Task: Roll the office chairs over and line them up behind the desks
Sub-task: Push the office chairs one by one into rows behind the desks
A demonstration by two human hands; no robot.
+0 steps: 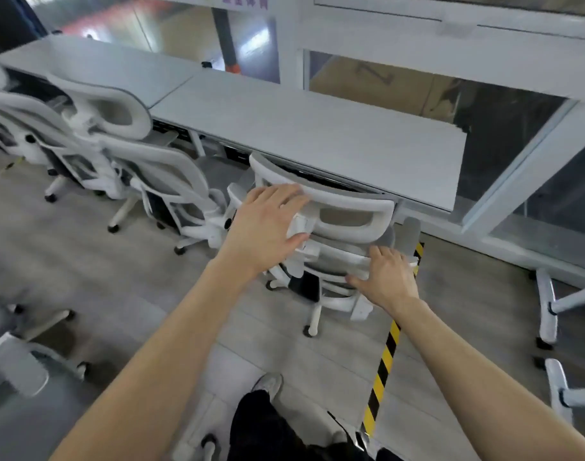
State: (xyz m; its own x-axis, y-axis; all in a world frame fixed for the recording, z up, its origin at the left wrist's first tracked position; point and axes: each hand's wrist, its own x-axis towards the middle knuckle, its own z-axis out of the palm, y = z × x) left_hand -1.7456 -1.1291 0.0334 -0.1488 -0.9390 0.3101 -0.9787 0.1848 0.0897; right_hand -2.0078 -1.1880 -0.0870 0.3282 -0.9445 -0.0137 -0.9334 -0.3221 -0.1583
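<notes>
White-grey chairs [337, 224]; pale grey desks [317, 134]; yellow-black striped floor tape [384, 357].

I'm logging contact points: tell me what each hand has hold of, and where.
Both are on the chair at the right desk. The left hand lies on its headrest, fingers straight. The right hand rests on the backrest's top edge. Neither grip is closed.

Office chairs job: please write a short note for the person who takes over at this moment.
Left hand: flat on the headrest of the chair at the right desk, fingers straight.
Right hand: on that chair's backrest frame, fingers relaxed.
Done: this chair is against the desk edge; two more chairs stand at the desks to its left.
Left: at least one chair waits at lower left.
</notes>
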